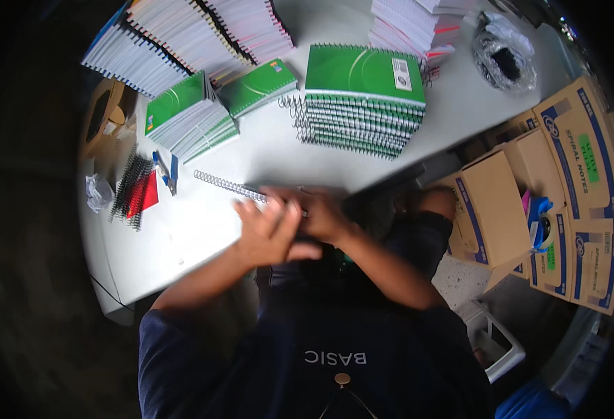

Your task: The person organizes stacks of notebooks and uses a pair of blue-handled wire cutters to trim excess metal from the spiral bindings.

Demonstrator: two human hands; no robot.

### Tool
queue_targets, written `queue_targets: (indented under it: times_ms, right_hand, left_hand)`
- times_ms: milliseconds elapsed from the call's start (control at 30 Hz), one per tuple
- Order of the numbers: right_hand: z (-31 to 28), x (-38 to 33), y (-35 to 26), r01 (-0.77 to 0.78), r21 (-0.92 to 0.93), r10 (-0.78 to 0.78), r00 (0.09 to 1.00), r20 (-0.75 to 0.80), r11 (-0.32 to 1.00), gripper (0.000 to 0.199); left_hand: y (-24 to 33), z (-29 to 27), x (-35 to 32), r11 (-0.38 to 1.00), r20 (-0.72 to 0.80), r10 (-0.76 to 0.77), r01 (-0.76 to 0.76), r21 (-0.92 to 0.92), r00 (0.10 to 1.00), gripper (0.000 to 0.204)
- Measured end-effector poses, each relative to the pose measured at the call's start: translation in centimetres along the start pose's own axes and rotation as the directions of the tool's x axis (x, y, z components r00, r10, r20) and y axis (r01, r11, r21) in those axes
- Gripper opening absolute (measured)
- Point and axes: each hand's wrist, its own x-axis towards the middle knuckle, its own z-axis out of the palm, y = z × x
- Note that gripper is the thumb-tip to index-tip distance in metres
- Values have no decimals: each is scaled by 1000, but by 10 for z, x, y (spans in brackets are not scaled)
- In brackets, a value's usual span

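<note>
A silvery wire coil [226,184] slants across the table's near edge, and its right part runs in under my hands. What the coil binds, if anything, is hidden. My left hand [270,227] lies over the coil, fingers stretched and apart, somewhat blurred. Just right of it my right hand [324,216] is closed around the coil's covered end, its fingertips partly hidden. Beyond my hands stands a stack of green spiral notebooks [363,73]. More green notebooks [181,105] lie in a leaning pile to the left, beside a smaller green pile [258,87].
Loose black coils [131,185], a red card [146,192], blue-handled pliers [164,173] and crumpled plastic [99,192] lie on the table's left. Bound paper stacks [181,38] stand at the back. Cardboard boxes [495,202] and a white stool [495,342] are at the right.
</note>
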Motion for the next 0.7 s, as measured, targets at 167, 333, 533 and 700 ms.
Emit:
queue_targets:
  times_ms: [167,333,533,700]
  right_hand:
    - [4,-1,23,-27,164,35,998,-43,986,31]
    - [-6,3,22,-136,207,150,987,-50,969,24]
    - [-11,9,9,-164,137,168,986,-18,977,22]
    - [-13,9,3,-224,184,228,974,-3,957,23]
  left_hand:
    - [6,14,15,924,290,-219,294,-245,931,91]
    - [-4,-12,39,952,325,-222,276,-131,919,49]
    - [-28,-25,71,875,465,-107,305,-375,879,27]
    - [-26,-32,86,857,546,-137,375,-352,826,26]
